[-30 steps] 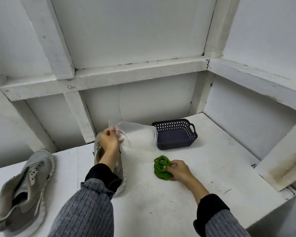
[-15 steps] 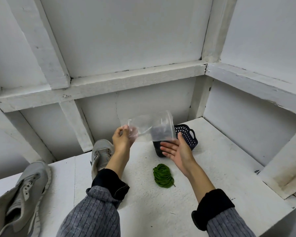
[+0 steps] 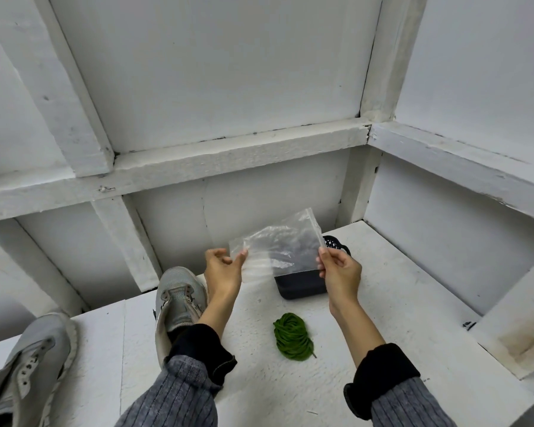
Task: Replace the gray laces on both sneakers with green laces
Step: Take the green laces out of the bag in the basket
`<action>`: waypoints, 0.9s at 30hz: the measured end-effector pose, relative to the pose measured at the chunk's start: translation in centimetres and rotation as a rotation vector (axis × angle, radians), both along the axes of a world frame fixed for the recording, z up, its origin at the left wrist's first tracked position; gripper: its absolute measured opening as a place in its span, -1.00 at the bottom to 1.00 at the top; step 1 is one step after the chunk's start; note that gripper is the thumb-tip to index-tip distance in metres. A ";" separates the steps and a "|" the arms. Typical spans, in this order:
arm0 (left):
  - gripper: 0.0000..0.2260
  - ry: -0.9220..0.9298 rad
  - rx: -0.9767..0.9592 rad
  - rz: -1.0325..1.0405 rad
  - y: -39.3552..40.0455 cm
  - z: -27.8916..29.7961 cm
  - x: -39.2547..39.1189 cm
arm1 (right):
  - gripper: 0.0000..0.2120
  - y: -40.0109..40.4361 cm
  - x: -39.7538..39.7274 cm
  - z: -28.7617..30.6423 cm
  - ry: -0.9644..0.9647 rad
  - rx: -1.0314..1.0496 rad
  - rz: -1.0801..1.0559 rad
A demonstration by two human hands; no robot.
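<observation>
White panelled walls (image 3: 222, 72) with thick beams (image 3: 228, 158) — rough white tabletop (image 3: 259, 389) below.

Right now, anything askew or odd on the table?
Mostly fine. The far-left sneaker lies tipped on its side at the table edge; the other sneaker stands upright. The green laces sit coiled. Both hands hold an empty clear bag.

No text, label or brand can be read anywhere, as far as this wide view shows.
</observation>
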State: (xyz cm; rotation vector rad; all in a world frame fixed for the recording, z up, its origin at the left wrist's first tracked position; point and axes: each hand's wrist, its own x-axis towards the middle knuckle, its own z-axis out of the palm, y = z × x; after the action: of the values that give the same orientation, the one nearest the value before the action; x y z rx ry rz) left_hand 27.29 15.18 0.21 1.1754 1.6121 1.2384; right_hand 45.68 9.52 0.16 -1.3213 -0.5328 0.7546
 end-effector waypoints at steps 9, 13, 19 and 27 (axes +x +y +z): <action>-0.77 0.121 0.249 -0.477 2.1 2.4 1.1 | -0.94 0.7 0.5 1.9 -0.463 -0.019 0.268; -0.94 -0.048 0.295 -0.483 1.7 3.3 1.5 | -0.92 1.2 0.5 2.2 -0.557 -0.016 0.236; -0.96 -0.218 0.272 -0.461 1.1 3.9 0.8 | -0.92 1.7 0.7 2.7 -0.674 -0.041 0.250; -0.87 -0.072 0.326 -0.379 1.1 4.7 1.1 | -0.89 2.6 -1.1 3.1 -0.807 0.014 0.372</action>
State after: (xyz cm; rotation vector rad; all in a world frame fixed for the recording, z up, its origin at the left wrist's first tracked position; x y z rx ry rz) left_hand 28.39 16.31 4.95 1.5356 1.0919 1.2996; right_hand 44.57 12.07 3.23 -1.5116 -1.4533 0.4822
